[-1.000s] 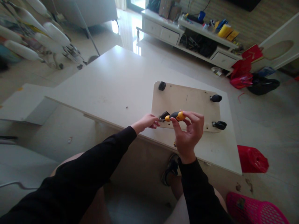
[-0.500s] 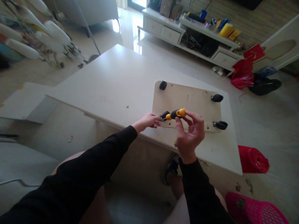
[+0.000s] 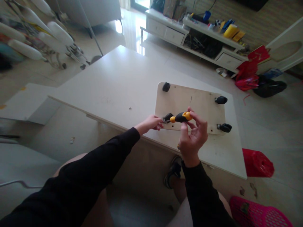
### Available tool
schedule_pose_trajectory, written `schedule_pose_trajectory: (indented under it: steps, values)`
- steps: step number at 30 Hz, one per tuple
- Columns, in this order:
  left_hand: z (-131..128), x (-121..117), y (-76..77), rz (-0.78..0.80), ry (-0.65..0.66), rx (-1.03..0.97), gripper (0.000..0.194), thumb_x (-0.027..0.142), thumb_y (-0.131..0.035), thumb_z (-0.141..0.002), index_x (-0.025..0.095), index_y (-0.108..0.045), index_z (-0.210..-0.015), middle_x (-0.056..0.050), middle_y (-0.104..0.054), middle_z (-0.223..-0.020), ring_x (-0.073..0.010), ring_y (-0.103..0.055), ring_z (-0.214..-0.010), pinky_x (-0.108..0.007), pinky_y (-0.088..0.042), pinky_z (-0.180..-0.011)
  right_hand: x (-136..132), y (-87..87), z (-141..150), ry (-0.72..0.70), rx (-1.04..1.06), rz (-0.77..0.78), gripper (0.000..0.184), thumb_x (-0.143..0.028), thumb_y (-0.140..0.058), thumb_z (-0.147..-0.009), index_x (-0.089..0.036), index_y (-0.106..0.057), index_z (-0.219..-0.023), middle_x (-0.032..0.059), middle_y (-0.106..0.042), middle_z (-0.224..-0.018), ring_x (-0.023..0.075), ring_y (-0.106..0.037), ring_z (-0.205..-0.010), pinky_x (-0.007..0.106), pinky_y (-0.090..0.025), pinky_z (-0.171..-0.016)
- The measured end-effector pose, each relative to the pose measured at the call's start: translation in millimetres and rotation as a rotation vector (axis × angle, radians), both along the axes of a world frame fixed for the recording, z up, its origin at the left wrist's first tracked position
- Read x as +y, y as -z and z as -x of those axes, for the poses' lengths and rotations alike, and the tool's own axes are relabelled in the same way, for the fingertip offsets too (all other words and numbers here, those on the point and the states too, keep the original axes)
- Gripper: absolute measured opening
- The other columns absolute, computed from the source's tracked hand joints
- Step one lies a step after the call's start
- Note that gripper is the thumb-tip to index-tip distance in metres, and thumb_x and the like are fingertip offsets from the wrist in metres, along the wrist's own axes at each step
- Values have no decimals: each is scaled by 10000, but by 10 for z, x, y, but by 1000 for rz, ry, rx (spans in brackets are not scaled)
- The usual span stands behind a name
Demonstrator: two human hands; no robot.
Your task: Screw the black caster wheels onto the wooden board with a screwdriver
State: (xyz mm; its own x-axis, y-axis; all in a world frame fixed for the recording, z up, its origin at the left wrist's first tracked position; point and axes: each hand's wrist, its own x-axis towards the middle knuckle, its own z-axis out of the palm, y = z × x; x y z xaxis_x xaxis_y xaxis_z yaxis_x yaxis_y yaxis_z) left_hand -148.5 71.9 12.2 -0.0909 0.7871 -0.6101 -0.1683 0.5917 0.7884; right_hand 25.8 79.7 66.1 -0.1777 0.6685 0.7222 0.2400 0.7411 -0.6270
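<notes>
A yellow-and-black screwdriver (image 3: 182, 117) points left, its handle end between the thumb and fingertips of my right hand (image 3: 194, 136). My left hand (image 3: 151, 123) pinches at the far end of its metal shaft; what else those fingers may hold is too small to see. Beneath the tools lies a pale rectangular board (image 3: 194, 104) with black casters at its corners. One caster (image 3: 168, 117) sits right behind the shaft, partly hidden. The others, such as the far left caster (image 3: 166, 87) and the near right caster (image 3: 224, 127), stand up from the board.
The board rests on a white table (image 3: 113, 78), where a small dark piece (image 3: 130, 108) also lies. A red roll (image 3: 259, 163) and a pink basket (image 3: 258, 211) are at the right. A white TV cabinet (image 3: 174, 35) stands across the room.
The screwdriver handle has tipped lower toward level and turned a little, and my right fingers have shifted around its end. My left hand stays by the shaft's tip.
</notes>
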Motion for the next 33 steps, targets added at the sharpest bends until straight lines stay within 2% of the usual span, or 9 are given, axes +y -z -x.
schedule_pose_trajectory:
  steps: [3, 5, 11, 17, 20, 23, 28, 30, 33]
  values:
    - [1, 0, 7, -2, 0, 0, 186, 159, -614, -994, 116, -693, -831, -68, -767, -814, -86, -588, -530, -255, -476, -620, -5, -33, 2, 53, -10, -47, 393, -235, -816, -887, -284, -667, -1247, 40, -675, -1218, 199, -723, -1156, 317, -707, -759]
    - [-1, 1, 16, -5, 0, -1, 185, 160, -614, -991, 120, -694, -830, -65, -766, -810, -90, -592, -532, -259, -481, -626, -10, -27, 7, 69, 36, -29, 421, -212, -861, -849, -286, -675, -1220, 18, -659, -1149, 178, -723, -1088, 290, -696, -740]
    - [-15, 19, 18, 8, -18, -7, 171, 145, -623, -981, 117, -704, -833, -61, -758, -782, -82, -573, -525, -244, -478, -616, -11, 51, 9, -10, 77, 47, 406, -174, -648, -972, -280, -592, -1360, 91, -691, -1368, 254, -709, -1312, 448, -685, -969]
    - [-17, 6, -33, -2, -8, 1, 193, 136, -619, -985, 119, -687, -805, -69, -766, -806, -81, -573, -522, -249, -491, -627, 10, 55, 29, 45, 68, 30, 463, -247, -847, -854, -292, -614, -1251, 20, -625, -1205, 194, -718, -1122, 409, -707, -876]
    - [-19, 7, -28, 3, -10, -7, 188, 136, -614, -986, 118, -691, -815, -69, -766, -802, -88, -585, -533, -256, -503, -643, -9, 66, 48, -14, 137, 84, 455, -209, -747, -925, -291, -562, -1332, 49, -656, -1252, 221, -737, -1209, 445, -686, -962]
    - [-19, 13, -12, 5, -14, -17, 195, 135, -603, -994, 116, -693, -821, -57, -752, -772, -89, -583, -530, -254, -498, -631, -7, 72, 44, -41, 89, 76, 396, -211, -641, -982, -282, -548, -1360, 88, -680, -1330, 252, -702, -1318, 467, -666, -1000]
    - [-6, 3, -4, -12, -9, -17, 202, 168, -633, -989, 113, -697, -806, -66, -762, -786, -77, -574, -527, -241, -463, -603, 15, 69, 34, 42, 2, 41, 481, -267, -841, -863, -303, -618, -1287, 29, -640, -1246, 194, -699, -1142, 339, -698, -823]
    - [-2, 2, -2, -15, -7, -13, 188, 169, -642, -980, 115, -701, -809, -71, -769, -803, -79, -573, -531, -246, -465, -610, 7, 76, 37, 42, 8, 50, 494, -246, -821, -879, -310, -615, -1323, 30, -640, -1230, 180, -701, -1098, 325, -698, -808]
    - [-4, 11, 8, 2, -10, -9, 165, 150, -639, -969, 113, -711, -825, -74, -771, -810, -90, -592, -547, -258, -487, -636, -6, 91, 33, 12, 9, 65, 482, -208, -675, -965, -318, -567, -1422, 69, -658, -1315, 203, -716, -1178, 375, -700, -884]
